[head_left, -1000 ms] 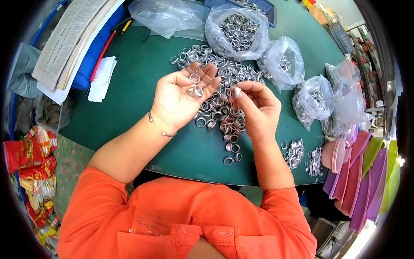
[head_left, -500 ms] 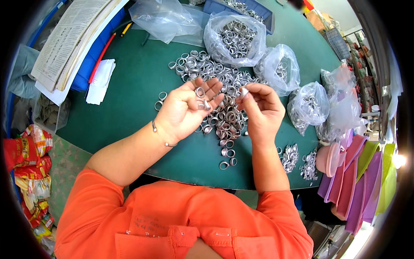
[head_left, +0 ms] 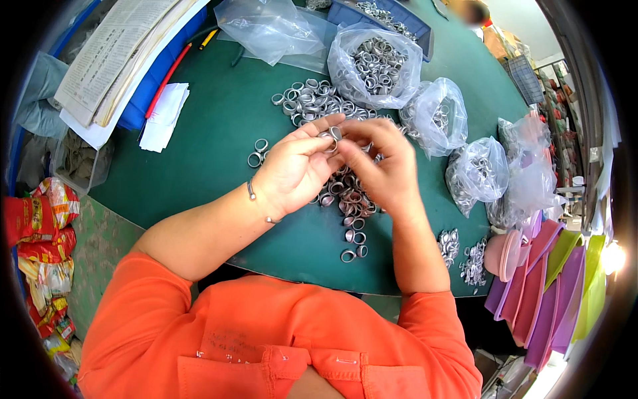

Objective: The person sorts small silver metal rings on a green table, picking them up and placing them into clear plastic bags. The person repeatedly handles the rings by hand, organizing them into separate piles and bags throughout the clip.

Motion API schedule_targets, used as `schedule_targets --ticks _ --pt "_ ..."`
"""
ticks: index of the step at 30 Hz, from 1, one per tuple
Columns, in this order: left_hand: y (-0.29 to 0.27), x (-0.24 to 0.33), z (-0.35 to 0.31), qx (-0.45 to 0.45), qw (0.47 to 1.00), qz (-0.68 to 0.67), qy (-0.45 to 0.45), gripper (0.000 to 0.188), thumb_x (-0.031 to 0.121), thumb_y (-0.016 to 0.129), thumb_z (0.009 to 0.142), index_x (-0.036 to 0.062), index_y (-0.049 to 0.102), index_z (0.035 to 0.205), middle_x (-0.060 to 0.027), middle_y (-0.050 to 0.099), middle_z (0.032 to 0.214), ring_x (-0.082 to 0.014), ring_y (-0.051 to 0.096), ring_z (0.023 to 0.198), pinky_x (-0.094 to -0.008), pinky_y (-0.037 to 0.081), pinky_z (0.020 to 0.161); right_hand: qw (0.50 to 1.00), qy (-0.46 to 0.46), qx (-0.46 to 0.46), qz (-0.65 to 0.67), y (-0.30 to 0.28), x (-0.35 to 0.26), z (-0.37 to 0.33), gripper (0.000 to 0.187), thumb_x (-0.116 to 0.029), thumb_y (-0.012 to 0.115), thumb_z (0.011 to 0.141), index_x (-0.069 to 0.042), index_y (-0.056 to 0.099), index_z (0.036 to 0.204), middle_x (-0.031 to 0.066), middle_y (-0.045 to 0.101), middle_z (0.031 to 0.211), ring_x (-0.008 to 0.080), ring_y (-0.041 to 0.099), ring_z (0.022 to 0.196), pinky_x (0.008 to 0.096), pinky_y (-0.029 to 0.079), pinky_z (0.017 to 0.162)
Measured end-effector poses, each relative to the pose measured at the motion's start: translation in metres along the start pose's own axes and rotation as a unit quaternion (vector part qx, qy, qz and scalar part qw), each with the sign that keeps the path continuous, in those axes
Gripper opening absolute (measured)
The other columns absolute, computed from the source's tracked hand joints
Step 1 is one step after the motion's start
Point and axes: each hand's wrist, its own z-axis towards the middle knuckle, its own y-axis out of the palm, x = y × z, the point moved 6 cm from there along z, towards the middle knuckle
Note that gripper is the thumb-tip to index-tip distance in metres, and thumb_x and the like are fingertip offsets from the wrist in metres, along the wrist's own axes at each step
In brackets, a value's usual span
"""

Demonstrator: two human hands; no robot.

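Metal rings [head_left: 331, 137] in grip of left hand [head_left: 294, 163], right hand [head_left: 383, 164] beside them, its grip unclear

Passable across the left of the desk [head_left: 206, 126], between the white papers [head_left: 165, 118] and two loose rings [head_left: 255, 153]. Interrupted nearer the front edge by the left forearm [head_left: 206, 223]. Passable also between the right hand [head_left: 389, 166] and the small ring bag [head_left: 493, 181]. Restricted toward the near right by silver heaps [head_left: 449, 246] and a pink tub [head_left: 495, 253]. Blocked beneath and beyond the hands by the ring pile [head_left: 312, 100]; blocked farther out by the large open bag [head_left: 375, 98] and blue tray [head_left: 343, 13].
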Motion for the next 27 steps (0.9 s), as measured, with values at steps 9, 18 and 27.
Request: schedule_targets --ticks 9,18,27 --pt "0.014 -0.009 -0.007 -0.004 0.963 0.269 0.017 0.036 -0.001 0.045 0.089 -0.0005 0.042 0.125 -0.0133 0.048 0.126 -0.0211 0.05 0.114 -0.0334 0.042 0.098 0.995 0.071 0.021 0.065 0.006 0.018 -0.022 0.012 -0.002 0.066 0.078 0.0 0.063 0.089 0.0067 0.061 0.079 0.013 0.059 0.066 0.0235 0.047 0.057" --pt "0.01 -0.003 -0.007 0.07 0.969 0.233 0.031 0.019 0.002 0.044 0.092 -0.0058 0.044 0.11 -0.0177 0.053 0.111 -0.0234 0.059 0.1 -0.0297 0.05 0.089 0.847 0.251 0.034 0.467 0.001 0.039 -0.034 0.017 -0.003 0.052 0.088 0.006 0.06 0.1 0.0136 0.066 0.082 0.0128 0.061 0.063 0.0222 0.049 0.052" --pt "0.01 -0.002 -0.009 0.087 0.962 0.257 0.041 0.023 0.002 0.049 0.09 -0.0029 0.045 0.112 -0.0165 0.056 0.11 -0.0227 0.06 0.099 -0.0304 0.051 0.086 0.675 0.347 -0.007 0.651 0.011 0.054 -0.042 0.023 -0.003 0.042 0.086 0.009 0.057 0.099 0.0179 0.064 0.074 0.0196 0.057 0.049 0.0262 0.046 0.043"
